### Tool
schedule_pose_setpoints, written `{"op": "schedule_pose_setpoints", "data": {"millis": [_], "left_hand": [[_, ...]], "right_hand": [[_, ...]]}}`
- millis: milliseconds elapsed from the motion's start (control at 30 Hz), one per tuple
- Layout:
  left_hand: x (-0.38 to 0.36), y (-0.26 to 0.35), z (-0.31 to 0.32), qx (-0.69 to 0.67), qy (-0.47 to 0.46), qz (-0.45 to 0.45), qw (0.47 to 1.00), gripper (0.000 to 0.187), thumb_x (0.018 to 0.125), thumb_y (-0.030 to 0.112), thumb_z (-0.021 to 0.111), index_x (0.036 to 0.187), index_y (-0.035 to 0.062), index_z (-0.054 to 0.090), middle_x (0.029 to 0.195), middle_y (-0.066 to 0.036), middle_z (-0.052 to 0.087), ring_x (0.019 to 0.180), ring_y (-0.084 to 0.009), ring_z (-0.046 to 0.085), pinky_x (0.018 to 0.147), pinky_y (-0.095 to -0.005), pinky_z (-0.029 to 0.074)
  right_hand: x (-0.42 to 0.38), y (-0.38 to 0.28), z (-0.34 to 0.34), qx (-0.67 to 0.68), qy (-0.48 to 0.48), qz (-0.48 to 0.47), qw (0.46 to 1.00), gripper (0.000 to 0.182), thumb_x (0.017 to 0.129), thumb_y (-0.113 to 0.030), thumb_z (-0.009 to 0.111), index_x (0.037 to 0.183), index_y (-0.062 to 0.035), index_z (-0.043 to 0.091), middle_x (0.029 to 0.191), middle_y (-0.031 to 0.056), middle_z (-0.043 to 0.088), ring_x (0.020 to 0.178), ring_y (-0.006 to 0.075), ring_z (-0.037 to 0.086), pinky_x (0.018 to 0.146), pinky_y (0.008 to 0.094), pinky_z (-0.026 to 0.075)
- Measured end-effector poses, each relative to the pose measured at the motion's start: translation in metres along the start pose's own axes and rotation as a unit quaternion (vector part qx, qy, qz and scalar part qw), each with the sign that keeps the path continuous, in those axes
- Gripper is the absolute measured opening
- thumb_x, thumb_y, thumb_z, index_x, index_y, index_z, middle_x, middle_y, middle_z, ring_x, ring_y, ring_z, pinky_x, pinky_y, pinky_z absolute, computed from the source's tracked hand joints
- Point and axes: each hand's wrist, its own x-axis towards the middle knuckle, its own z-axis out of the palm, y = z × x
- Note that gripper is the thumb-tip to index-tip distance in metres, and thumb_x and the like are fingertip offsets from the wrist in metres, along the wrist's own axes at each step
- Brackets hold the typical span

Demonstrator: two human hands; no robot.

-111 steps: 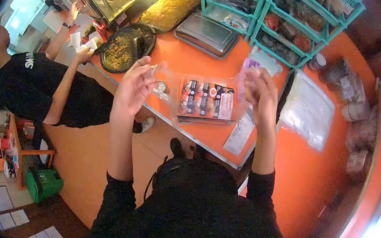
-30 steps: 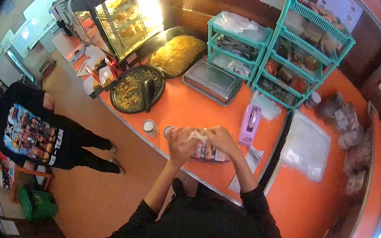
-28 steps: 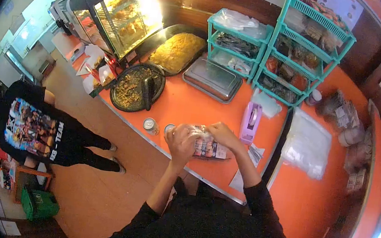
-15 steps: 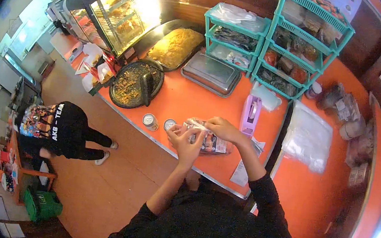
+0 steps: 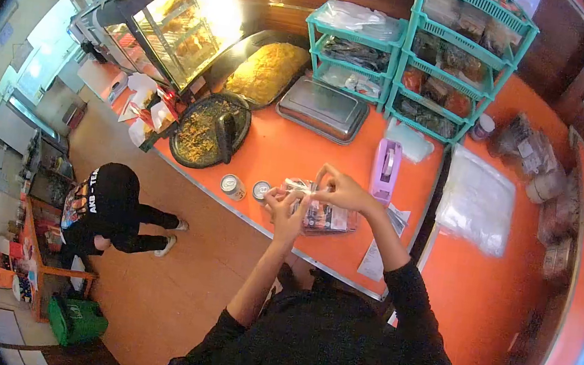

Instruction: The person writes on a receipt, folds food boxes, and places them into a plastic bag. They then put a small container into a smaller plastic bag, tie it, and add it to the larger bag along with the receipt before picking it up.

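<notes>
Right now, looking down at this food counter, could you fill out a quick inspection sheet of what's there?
Surface: orange counter, L-shaped, with a metal front edge.
Job's things: packaged tray in clear wrap lies on the counter; a thin clear piece is pinched between the hands just above it.
Clutter: purple tape dispenser, two small cans, paper slips, stack of clear bags, steel lid, dark pan of food, teal basket racks.
Grippers: left hand and right hand, fingertips pinched close together.
Cables: nothing seen.
Surroundings: lit glass food warmer; another person bending over on the floor beyond the counter.
</notes>
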Motion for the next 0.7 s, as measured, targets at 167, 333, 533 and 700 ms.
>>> {"op": "schedule_pose_setpoints", "data": {"millis": [167,333,533,700], "left_hand": [[0.008,-0.002,-0.001,-0.08,-0.073,-0.061,0.992,0.026,0.089,0.03,0.065,0.091,0.0041,0.068,0.115,-0.007,0.03,0.115,-0.0213,0.036,0.096,-0.0336,0.038],[0.017,-0.019,-0.003,-0.192,-0.132,-0.059,0.971,0.019,0.088,0.023,0.066,0.09,0.0033,0.067,0.112,-0.006,0.029,0.113,-0.0204,0.037,0.094,-0.0319,0.041],[-0.006,0.025,-0.01,0.093,0.19,0.127,0.969,0.01,0.085,0.012,0.069,0.084,0.0027,0.066,0.106,-0.005,0.041,0.091,-0.0116,0.05,0.072,-0.0255,0.046],[-0.003,0.023,-0.003,-0.161,-0.016,-0.067,0.984,0.02,0.081,0.016,0.075,0.091,0.0011,0.068,0.069,-0.002,0.058,0.058,-0.0052,0.05,0.05,-0.0217,0.039]], "right_hand": [[0.001,0.014,-0.002,-0.048,0.012,-0.055,0.997,0.023,0.084,-0.028,0.066,0.087,-0.0046,0.066,0.067,0.0018,0.057,0.064,0.0122,0.054,0.059,0.0313,0.043],[0.0,0.015,0.009,-0.123,0.075,-0.066,0.987,0.024,0.088,-0.026,0.061,0.083,-0.0036,0.065,0.066,0.002,0.052,0.072,0.0153,0.055,0.066,0.0332,0.043],[0.006,0.02,0.01,0.114,-0.01,0.007,0.993,0.024,0.091,-0.022,0.056,0.079,-0.0017,0.063,0.07,-0.0007,0.055,0.072,0.0097,0.053,0.065,0.0297,0.043],[0.01,0.028,0.015,0.094,0.011,0.004,0.995,0.024,0.091,-0.021,0.057,0.078,-0.0014,0.063,0.073,-0.0005,0.058,0.067,0.0083,0.051,0.063,0.0287,0.042]]}}
